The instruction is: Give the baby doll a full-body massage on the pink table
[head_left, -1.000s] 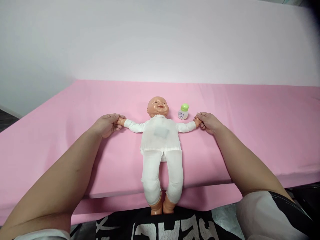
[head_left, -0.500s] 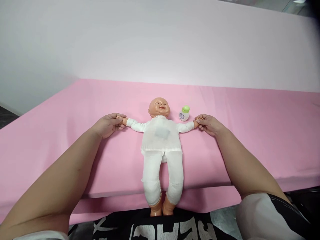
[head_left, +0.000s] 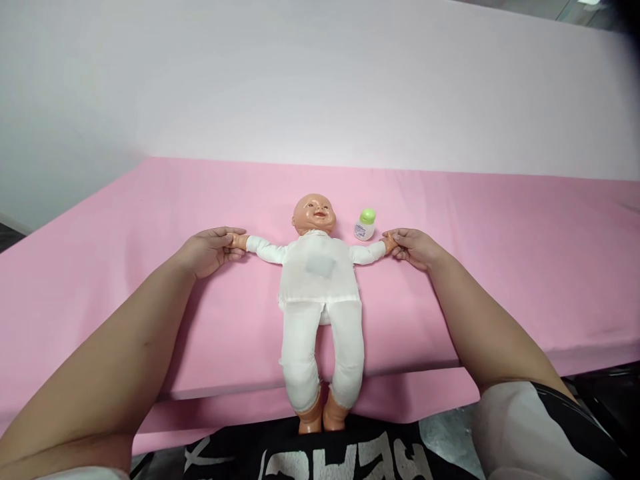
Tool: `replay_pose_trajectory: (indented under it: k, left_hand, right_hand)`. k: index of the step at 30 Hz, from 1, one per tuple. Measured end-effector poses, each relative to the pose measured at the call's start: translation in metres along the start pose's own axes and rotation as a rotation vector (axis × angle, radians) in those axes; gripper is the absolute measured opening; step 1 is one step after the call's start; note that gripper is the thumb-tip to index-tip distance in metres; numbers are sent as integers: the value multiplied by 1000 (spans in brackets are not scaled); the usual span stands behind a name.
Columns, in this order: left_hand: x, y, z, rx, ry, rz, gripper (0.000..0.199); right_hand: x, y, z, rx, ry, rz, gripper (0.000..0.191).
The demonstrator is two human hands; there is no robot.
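Note:
A baby doll [head_left: 320, 267] with a bare head and a white cloth body lies on its back, arms stretched out sideways, feet toward me. My left hand [head_left: 211, 252] pinches the doll's hand on the left side of the view. On the other side, my right hand [head_left: 413, 248] has its thumb and fingers closed on the doll's other hand. Just above that outstretched arm, a small clear bottle [head_left: 365, 225] with a green cap and a label stands beside the doll's head. A bluish-grey patch shows on the doll's chest.
Pink cloth [head_left: 500, 267] covers the wide table, whose front edge runs beneath the doll's lower legs. Behind it rises a white wall [head_left: 320, 80]. The doll's feet hang over the edge, close to my black shirt with white lettering.
The doll, bottle and both hands appear slightly further left, as the view has shifted a little. Both hands still hold the doll's hands.

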State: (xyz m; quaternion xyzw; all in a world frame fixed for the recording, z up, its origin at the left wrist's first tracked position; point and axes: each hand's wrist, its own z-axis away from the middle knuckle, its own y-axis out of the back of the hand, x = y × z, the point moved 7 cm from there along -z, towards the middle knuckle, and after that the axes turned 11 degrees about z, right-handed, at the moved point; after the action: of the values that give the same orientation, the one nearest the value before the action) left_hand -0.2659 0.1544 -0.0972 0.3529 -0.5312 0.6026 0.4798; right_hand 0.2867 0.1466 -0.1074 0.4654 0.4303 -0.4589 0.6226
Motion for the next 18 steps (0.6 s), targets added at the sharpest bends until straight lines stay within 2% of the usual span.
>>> replay_pose_trajectory:
  k: [5,11,18]
  left_hand:
    - [0,2,1,-56,-4,16,46]
    - [1,-1,-1,-5,-14,-67,20]
    - [0,-1,-2,59,-4,-59,18]
  right_hand:
    - [-1,1,2,-78,6,-67,37]
    - [-5,-3,1,-9,7,73,39]
    - [-2,-5,-3,71,-3,73,40]
